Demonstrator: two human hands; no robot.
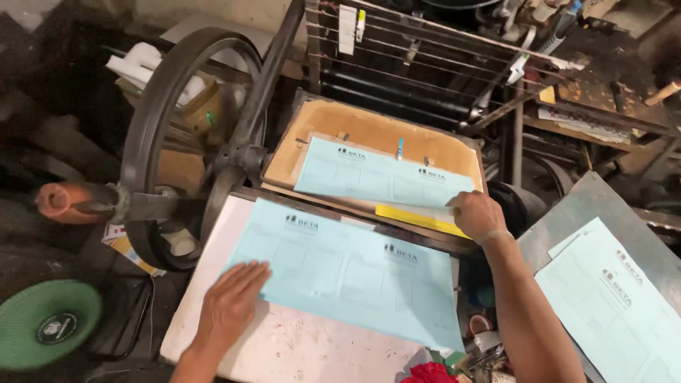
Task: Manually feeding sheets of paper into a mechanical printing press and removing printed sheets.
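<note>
While left hand [230, 305] rests flat, fingers spread, on pale blue printed sheet [347, 273] atop white feed board [284, 347], right hand [477, 215] pinches corner of second blue sheet [379, 177] on tan platen [369, 131]. Printed stack [617, 305] waits right; run looks partway through.

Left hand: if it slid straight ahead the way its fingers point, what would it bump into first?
The left hand lies flat on the near light-blue sheet, fingers pointing up and right. Going straight on, it would probably slide across that sheet, then meet the dark bar at the table's far edge.
</note>
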